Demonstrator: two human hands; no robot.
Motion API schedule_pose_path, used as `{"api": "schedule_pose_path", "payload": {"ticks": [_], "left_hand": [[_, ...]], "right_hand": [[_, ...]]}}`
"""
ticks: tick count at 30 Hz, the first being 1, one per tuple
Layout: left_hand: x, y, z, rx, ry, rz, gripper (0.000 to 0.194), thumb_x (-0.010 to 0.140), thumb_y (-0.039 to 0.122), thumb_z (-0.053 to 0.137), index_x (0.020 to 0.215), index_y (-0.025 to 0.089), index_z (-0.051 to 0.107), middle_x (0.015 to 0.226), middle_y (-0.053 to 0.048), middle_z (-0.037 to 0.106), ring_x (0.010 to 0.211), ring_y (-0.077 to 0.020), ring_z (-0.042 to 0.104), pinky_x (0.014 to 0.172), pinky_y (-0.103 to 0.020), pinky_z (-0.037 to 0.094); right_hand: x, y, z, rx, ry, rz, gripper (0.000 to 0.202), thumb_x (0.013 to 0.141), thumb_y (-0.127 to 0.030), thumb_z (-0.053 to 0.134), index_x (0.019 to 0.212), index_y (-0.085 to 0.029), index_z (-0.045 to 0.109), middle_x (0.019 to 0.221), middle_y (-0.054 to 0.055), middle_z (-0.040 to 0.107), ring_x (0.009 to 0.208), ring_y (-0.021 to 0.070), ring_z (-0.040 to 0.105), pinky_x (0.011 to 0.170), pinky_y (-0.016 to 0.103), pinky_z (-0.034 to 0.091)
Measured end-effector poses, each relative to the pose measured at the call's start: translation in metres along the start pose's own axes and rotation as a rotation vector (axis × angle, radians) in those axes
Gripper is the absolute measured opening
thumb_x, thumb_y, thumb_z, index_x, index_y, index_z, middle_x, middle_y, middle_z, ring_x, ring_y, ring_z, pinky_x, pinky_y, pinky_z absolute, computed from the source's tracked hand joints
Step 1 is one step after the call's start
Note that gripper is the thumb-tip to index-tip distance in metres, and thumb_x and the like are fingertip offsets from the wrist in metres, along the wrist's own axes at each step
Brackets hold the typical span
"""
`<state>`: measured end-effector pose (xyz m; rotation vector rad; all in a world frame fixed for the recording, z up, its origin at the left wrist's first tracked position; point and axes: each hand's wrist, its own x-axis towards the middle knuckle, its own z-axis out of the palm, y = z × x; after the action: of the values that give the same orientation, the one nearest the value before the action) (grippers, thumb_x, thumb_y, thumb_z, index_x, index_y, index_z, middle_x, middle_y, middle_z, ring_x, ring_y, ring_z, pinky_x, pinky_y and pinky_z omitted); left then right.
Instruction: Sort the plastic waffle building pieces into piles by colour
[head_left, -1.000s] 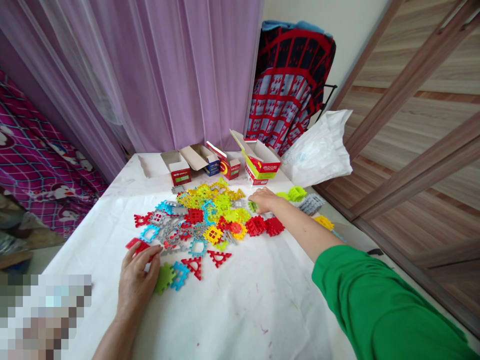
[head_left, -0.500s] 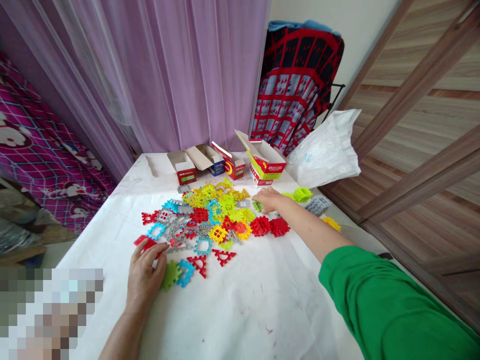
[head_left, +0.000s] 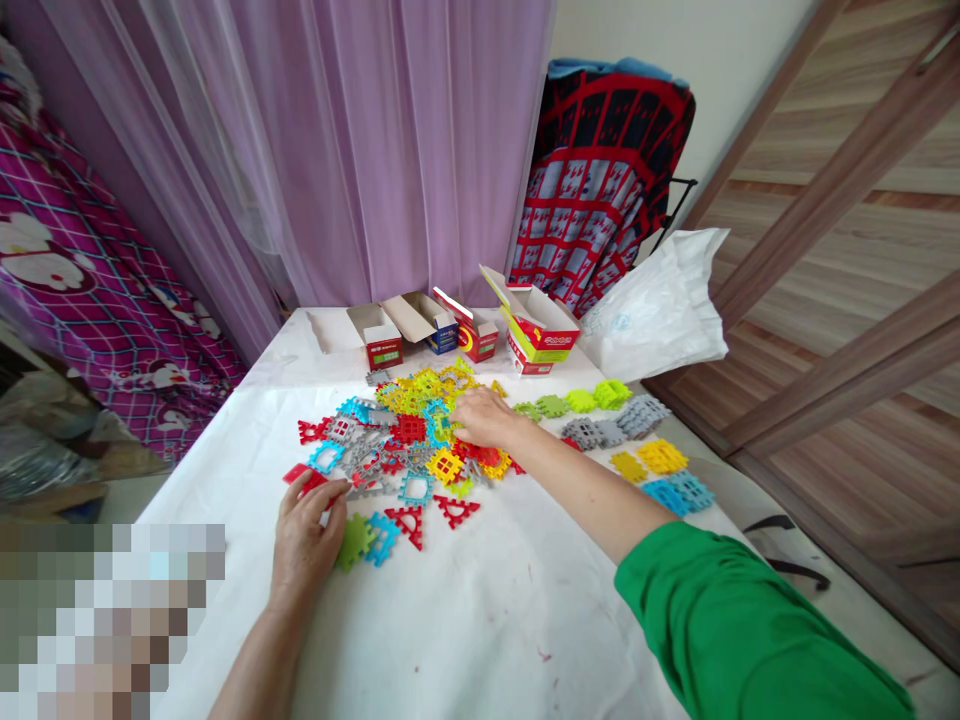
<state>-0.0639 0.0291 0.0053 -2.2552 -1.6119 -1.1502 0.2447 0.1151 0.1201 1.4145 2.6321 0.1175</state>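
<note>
A loose pile of toothed plastic building pieces [head_left: 409, 430] in red, yellow, blue, grey and lime lies mid-table. My left hand [head_left: 311, 525] rests at its near left side, fingers stretched out against a red piece [head_left: 301, 478]. Beside that hand are a green piece [head_left: 355, 542], a blue piece [head_left: 383, 538] and red triangular pieces [head_left: 407, 525]. My right hand [head_left: 484, 415] reaches into the pile's right side with its fingers bent down among lime and yellow pieces. What its fingertips grip is hard to make out.
Open cardboard boxes [head_left: 538, 345] line the back, with a white plastic bag [head_left: 656, 310] to their right. Sorted pieces lie on the right: green [head_left: 551, 406], grey [head_left: 645, 414], yellow [head_left: 663, 457] and blue [head_left: 679, 493]. A purple curtain [head_left: 390, 150] hangs behind.
My right hand has moved left from the green pieces right of the pile onto the pile itself. My left hand stays by the red piece. The view has shifted slightly, showing more sorted pieces.
</note>
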Motion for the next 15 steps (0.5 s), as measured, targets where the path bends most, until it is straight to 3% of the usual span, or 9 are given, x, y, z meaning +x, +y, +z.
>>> {"api": "schedule_pose_path", "payload": {"ticks": [3, 7, 15], "left_hand": [[-0.001, 0.000, 0.001, -0.005, -0.003, -0.009, 0.024, 0.088, 0.030, 0.048, 0.093, 0.023, 0.071, 0.088, -0.004, 0.076, 0.114, -0.0287, 0.058, 0.098, -0.044, 0.048], [-0.001, 0.000, 0.002, -0.027, -0.016, -0.033, 0.026, 0.089, 0.031, 0.047, 0.092, 0.023, 0.071, 0.087, -0.004, 0.076, 0.115, -0.0294, 0.057, 0.100, -0.046, 0.047], [-0.003, -0.001, 0.002, -0.045, -0.043, -0.068, 0.027, 0.088, 0.032, 0.047, 0.093, 0.024, 0.072, 0.089, -0.005, 0.076, 0.119, -0.0313, 0.054, 0.101, -0.047, 0.047]], "right_hand": [[0.008, -0.016, 0.005, -0.033, -0.032, 0.018, 0.025, 0.085, -0.029, 0.057, 0.096, -0.016, 0.076, 0.101, 0.012, 0.072, 0.100, 0.0271, 0.061, 0.087, 0.036, 0.043], [0.005, -0.019, 0.004, -0.013, -0.009, 0.037, 0.026, 0.084, -0.025, 0.055, 0.098, -0.019, 0.076, 0.100, 0.010, 0.073, 0.099, 0.0250, 0.063, 0.084, 0.033, 0.045], [-0.013, -0.052, -0.001, 0.078, 0.008, 0.201, 0.035, 0.090, -0.042, 0.048, 0.092, -0.022, 0.077, 0.096, 0.009, 0.075, 0.093, 0.0239, 0.067, 0.076, 0.031, 0.048]]}}
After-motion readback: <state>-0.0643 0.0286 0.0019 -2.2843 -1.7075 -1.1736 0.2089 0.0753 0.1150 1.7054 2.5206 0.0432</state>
